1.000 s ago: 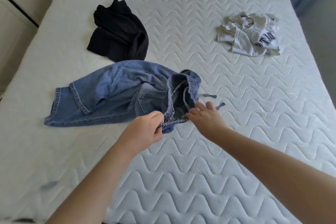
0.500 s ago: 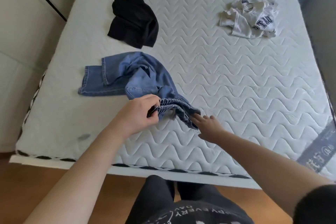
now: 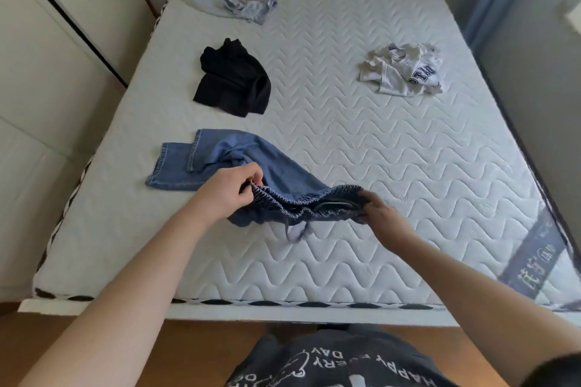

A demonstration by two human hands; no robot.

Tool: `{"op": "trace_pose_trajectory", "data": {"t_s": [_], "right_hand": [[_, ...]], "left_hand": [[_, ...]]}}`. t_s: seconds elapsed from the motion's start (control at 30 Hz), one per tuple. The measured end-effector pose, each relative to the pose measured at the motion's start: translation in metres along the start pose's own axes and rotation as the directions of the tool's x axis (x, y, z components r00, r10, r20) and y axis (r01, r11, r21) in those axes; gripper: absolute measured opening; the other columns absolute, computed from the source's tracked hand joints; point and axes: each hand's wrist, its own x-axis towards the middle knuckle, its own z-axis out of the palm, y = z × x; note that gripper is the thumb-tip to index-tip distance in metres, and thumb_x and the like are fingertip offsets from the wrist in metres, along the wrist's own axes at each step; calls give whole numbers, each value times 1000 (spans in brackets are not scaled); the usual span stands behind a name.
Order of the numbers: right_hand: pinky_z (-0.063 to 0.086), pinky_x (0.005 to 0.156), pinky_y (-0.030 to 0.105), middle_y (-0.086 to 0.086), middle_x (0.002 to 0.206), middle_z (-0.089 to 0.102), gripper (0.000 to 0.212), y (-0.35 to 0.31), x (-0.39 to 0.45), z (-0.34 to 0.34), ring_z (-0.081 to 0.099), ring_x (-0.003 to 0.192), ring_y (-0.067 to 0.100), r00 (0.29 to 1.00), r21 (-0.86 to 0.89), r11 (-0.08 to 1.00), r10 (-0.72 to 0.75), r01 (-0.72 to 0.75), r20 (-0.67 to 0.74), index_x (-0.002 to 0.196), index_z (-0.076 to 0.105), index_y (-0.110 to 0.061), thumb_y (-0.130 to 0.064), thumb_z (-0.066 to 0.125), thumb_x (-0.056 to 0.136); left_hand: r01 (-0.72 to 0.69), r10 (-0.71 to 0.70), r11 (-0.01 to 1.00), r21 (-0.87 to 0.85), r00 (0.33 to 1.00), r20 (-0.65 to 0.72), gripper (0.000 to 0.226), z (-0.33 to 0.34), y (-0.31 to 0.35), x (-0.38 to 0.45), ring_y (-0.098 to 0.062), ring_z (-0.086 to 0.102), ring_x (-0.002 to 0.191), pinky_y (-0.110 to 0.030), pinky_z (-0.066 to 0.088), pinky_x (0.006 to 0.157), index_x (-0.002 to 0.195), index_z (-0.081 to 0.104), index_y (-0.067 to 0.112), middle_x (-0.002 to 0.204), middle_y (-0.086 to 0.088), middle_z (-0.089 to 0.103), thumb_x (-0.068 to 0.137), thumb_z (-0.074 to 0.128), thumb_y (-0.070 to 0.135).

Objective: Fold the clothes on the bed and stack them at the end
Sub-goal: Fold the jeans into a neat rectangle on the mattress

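From the head view, the left hand (image 3: 231, 190) and right hand (image 3: 379, 214) each pinch an end of the jeans (image 3: 251, 166) waistband, stretched between their fingers, legs trailing beyond on the bed (image 3: 377, 166). Folding has barely begun; next, I'd say, lift and shake them flat.

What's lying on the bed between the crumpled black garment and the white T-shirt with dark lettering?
Nothing: in the head view, only bare white quilted mattress stretches between the crumpled black garment and the white T-shirt with dark lettering.
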Motion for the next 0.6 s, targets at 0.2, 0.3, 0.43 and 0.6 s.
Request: {"op": "trace_pose_trajectory", "data": {"t_s": [0.2,0.3,0.43,0.6], "right_hand": [[45,78,32,0,132,55,18,-26,-13,-77,61,104,24,981,195,980,77,-41,-180,112,62,-13,-14,50,99],[31,63,32,1,83,58,11,-52,-11,-121,58,81,31,962,272,956,169,-106,-216,99,58,-15,-21,50,101],[30,62,32,5,82,58,11,-88,-8,-179,50,74,25,945,237,972,80,-2,-316,96,55,-13,-20,48,102],[35,63,30,2,87,58,13,-128,-6,-249,52,73,20,879,250,965,56,73,-473,103,57,-17,-21,45,103]], "left_hand": [[-101,101,995,6,994,-38,39,-30,-37,-20,-16,62,98,-34,48,88,106,71,16,109,6,65,84,51,-10],[-169,172,983,69,984,-51,41,-56,-44,-28,-20,59,105,-37,47,93,109,72,14,118,0,59,87,48,-12],[-183,200,977,106,962,-186,48,-102,-40,-27,-26,55,101,-35,43,90,113,67,14,112,-8,57,84,43,-16],[-195,221,974,117,933,-285,54,-178,-22,-18,-18,48,105,-31,34,86,123,54,20,114,1,52,84,39,-14]]}}
